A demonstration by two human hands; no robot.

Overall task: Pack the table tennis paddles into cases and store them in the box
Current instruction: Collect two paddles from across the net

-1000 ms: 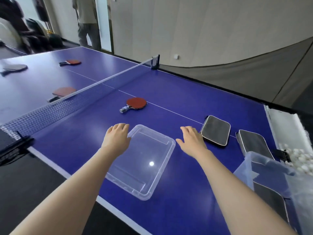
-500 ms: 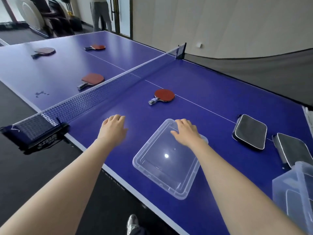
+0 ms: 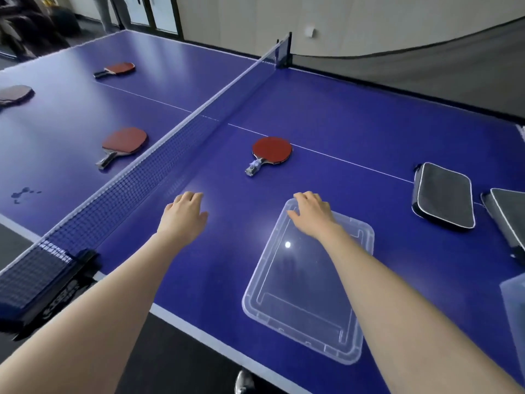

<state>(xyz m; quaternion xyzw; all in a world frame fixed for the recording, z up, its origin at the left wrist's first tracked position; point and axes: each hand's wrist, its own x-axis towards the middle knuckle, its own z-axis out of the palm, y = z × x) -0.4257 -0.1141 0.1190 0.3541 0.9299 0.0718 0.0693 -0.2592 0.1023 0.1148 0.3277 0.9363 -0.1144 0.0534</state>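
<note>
Left grip (image 3: 184,216) and right grip (image 3: 312,213), fingers loosely spread and empty, reach over the bench (image 3: 355,115) toward the red paddle (image 3: 271,151). It is best lifted by its handle, then slid into the grey case (image 3: 443,199).

Blue table (image 3: 355,115), black net (image 3: 159,166), shoe (image 3: 243,382) below

Left forearm (image 3: 113,297) and right forearm (image 3: 380,291): bare along the full visible length, down to the lower frame edge. Left hand (image 3: 184,216) and right hand (image 3: 312,214): bare. Footwear: the toe of one shoe (image 3: 243,383) shows at the bottom edge, grey with a paler, glossy highlight; further detail is too blurred to tell.
</note>
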